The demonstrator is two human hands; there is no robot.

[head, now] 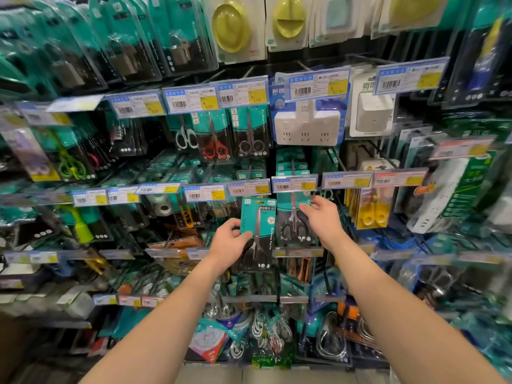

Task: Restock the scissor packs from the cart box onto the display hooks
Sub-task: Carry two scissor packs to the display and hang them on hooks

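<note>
My left hand [231,242] grips a teal-carded scissor pack [257,217] with black handles by its left edge, holding it upright in front of the display. Just to its right, a matching scissor pack [293,225] hangs on a display hook behind a price tag [294,183]. My right hand [322,217] reaches to that hanging pack, fingers spread, fingertips touching its upper right edge. The cart box is out of view.
Pegboard rows of hooks carry packs: red and black scissors [219,139] above, white power strips [306,126] upper right, yellow-handled scissors [372,214] to the right, padlocks and cables below. Price-tag strips jut out along each row.
</note>
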